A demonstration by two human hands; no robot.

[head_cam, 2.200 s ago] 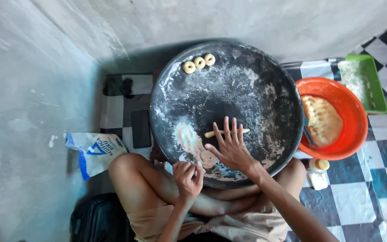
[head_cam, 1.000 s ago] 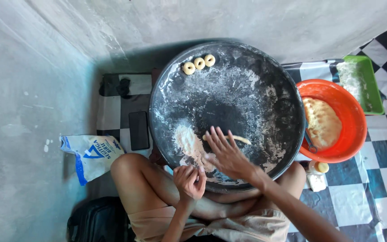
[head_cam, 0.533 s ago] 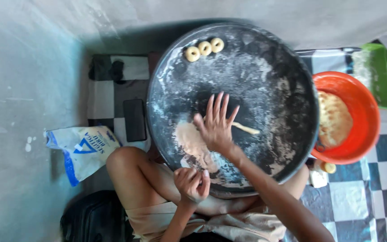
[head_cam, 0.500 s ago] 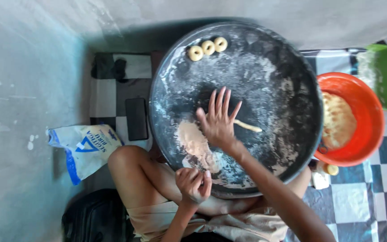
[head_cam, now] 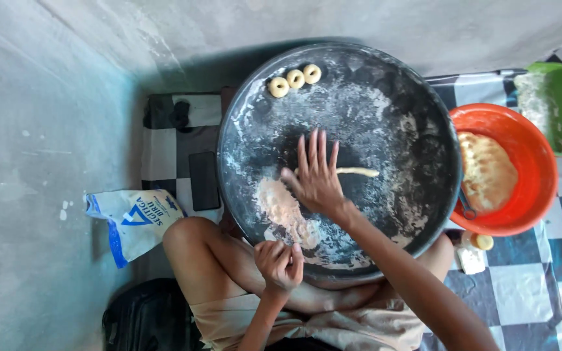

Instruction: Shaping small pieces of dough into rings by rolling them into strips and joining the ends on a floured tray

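Observation:
A big round black tray (head_cam: 417, 91), dusted with flour, lies in front of my crossed legs. My right hand (head_cam: 315, 175) lies flat with fingers spread on a thin rope of dough (head_cam: 358, 172) in the tray's middle; the rope's right end sticks out past my fingers. My left hand (head_cam: 280, 263) is curled shut at the tray's near rim, above my knee; whether it holds dough I cannot tell. Three small dough rings (head_cam: 294, 79) sit in a row at the tray's far edge. A flour heap (head_cam: 284, 211) lies left of my right wrist.
An orange bowl (head_cam: 521, 140) with a lump of dough (head_cam: 486, 172) stands right of the tray. A green container (head_cam: 557, 104) sits behind it. A white and blue flour bag (head_cam: 131, 218) lies on the floor at left, near a dark phone (head_cam: 204, 180). A wall rises beyond.
My right hand slid forward over the dough rope, from the near rim toward the tray's middle, and the rope grew longer and thinner. My left hand stayed curled at the rim.

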